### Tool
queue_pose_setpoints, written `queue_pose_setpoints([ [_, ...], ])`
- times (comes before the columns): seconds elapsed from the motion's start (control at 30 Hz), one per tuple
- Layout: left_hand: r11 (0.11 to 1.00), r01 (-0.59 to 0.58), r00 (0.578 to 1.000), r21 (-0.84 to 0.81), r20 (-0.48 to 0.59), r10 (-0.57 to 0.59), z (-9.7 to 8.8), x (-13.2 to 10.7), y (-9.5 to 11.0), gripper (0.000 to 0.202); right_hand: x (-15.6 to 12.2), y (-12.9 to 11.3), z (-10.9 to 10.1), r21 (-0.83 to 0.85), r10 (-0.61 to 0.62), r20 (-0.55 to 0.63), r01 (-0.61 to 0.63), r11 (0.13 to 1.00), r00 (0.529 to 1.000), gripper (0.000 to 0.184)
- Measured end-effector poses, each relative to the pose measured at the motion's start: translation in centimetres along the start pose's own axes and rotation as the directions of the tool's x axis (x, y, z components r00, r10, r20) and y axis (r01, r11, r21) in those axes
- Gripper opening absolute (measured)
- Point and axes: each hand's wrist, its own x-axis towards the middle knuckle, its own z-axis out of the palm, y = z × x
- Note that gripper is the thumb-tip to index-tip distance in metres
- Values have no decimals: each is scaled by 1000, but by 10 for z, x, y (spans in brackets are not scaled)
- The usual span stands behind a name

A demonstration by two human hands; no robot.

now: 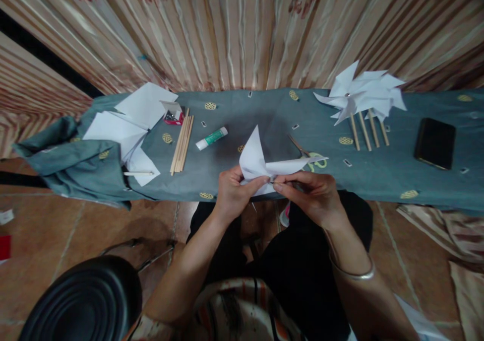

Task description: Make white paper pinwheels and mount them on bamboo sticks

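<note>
A white paper pinwheel (254, 155) is held up over the near edge of the cloth-covered table. My left hand (235, 190) is closed on its left side, thumb pressed near the centre. Against the centre from the right, my right hand (313, 192) pinches with thumb and forefinger; a small dark bit shows at the fingertips, too small to name. Just behind the right hand lie scissors (316, 161) with yellow-green handles. A glue stick (212, 138) with a green label rests beyond the left hand.
Wooden sticks (182, 144) lie left beside a small red box (174, 114) and white paper sheets (145, 104). Several finished pinwheels (348, 96) on sticks lie at the back right, near a black phone-like object (435, 143). A black stool (81, 303) stands at lower left.
</note>
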Motion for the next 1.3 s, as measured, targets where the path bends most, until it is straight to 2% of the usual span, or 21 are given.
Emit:
queue_pose_setpoints([
  [0.13,1000,4,1000,-19,-8,-5,1,0,0,18,-3,-2,2,-52,-29,-17,28,998,999,5],
  [0.57,997,24,1000,-67,-4,-25,4,-2,3,17,-3,-4,4,-34,-51,-40,50,998,998,7],
  [0.9,992,52,999,-118,4,-51,4,-2,3,17,-1,-4,4,56,23,-26,-21,998,999,4],
  [1.3,996,56,998,-75,-4,-57,4,-2,2,18,0,-4,3,83,77,2,-76,994,997,6],
])
